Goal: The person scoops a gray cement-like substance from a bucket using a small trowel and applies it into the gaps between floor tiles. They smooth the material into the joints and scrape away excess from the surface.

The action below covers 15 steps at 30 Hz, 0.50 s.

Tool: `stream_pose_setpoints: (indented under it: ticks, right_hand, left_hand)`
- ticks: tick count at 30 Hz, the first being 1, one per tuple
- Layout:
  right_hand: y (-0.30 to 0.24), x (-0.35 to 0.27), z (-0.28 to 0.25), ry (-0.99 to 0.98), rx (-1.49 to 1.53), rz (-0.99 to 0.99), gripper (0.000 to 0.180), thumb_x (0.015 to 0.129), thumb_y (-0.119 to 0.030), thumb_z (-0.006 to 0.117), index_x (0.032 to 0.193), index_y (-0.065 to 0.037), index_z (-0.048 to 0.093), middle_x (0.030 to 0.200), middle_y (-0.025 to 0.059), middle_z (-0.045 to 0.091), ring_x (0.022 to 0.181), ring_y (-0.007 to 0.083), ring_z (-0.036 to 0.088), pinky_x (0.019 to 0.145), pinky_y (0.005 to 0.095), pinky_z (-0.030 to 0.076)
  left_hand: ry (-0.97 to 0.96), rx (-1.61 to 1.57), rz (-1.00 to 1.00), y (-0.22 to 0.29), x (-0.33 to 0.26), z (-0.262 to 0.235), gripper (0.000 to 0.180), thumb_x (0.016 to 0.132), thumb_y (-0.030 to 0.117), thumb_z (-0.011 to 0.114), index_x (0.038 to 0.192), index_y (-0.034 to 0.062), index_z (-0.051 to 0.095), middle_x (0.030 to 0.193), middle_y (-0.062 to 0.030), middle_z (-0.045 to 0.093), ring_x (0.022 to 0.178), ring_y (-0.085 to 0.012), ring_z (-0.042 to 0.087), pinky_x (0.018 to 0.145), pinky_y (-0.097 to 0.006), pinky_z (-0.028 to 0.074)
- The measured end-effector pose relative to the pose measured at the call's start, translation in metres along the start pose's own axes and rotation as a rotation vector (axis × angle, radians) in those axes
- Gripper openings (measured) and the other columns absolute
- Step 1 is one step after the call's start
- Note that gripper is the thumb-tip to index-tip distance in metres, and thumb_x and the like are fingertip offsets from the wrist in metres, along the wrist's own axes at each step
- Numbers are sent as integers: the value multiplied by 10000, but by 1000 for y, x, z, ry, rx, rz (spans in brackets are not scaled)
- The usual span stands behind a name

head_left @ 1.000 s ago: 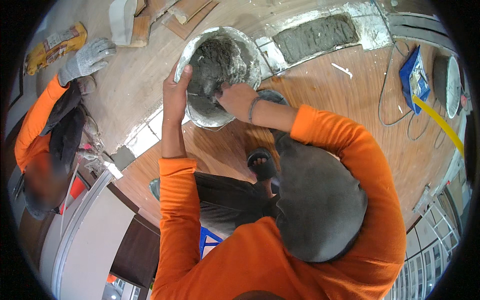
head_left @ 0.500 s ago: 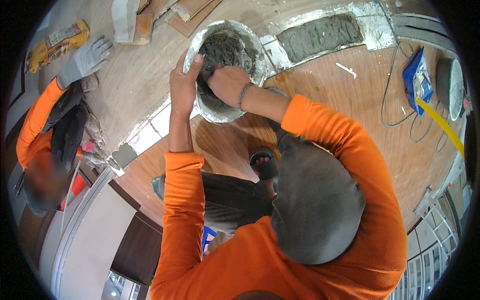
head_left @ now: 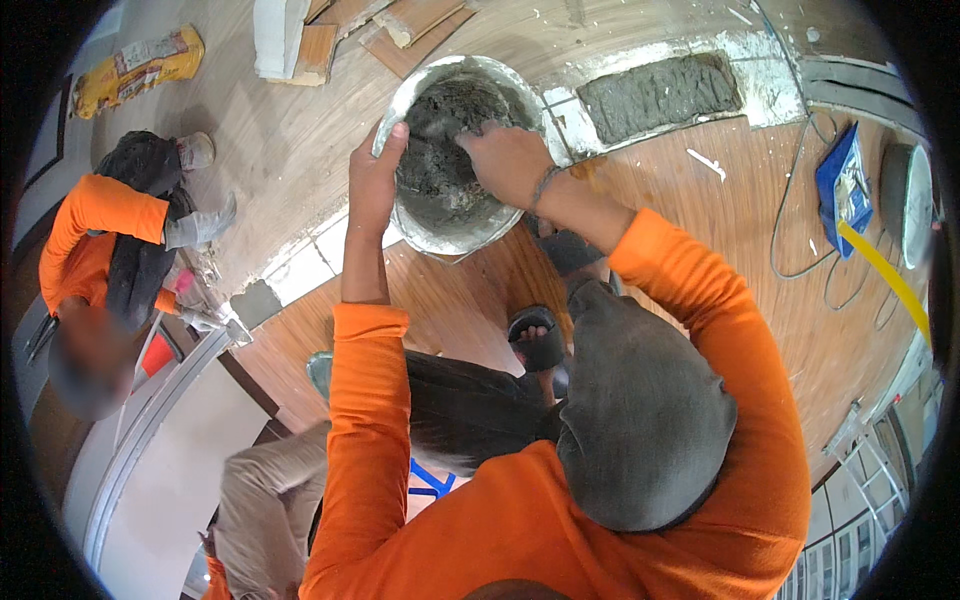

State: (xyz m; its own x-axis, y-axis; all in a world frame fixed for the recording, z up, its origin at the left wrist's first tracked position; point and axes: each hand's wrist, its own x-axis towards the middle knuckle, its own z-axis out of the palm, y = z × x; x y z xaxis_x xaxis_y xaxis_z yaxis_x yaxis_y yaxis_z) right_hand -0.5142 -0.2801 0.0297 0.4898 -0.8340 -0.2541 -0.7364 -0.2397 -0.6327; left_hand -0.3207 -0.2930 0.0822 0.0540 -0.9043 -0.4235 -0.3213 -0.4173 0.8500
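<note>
Left hand (head_left: 377,180) holds the near-left rim of a round, white, mortar-smeared bucket (head_left: 450,240); thumb laps over the edge, other fingers mostly hidden behind the wall. Right hand (head_left: 510,168) reaches inside, fingers curled narrow just beside dark grey wet mortar (head_left: 435,115); tips hard to make out, cannot tell whether they grip anything. Right of those fingers, farther out: rectangular grey mortar patch (head_left: 660,97) in the floor. Well right: curved yellow strip (head_left: 885,275), lower end lost at the dark lens rim.
</note>
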Motion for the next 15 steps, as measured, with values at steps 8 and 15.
stream_pose_setpoints:
  ticks: [8,15]
  right_hand:
    - [-34,3,30,-154,-27,38,234,910,-138,577,1007,-67,778,1088,220,711,951,383,728,786,468,600]
    - [-21,-20,52,-229,-532,-408,218,916,-149,596,970,-78,795,1098,182,733,933,314,737,744,413,596]
  left_hand:
    - [-100,141,47,10,2,19,656,963,416,695,1394,-63,569,1260,-191,682,1187,-224,605,1063,-344,426]
    - [-90,128,61,23,0,29,612,972,390,689,1366,-67,588,1227,-192,699,1157,-220,625,1046,-340,444]
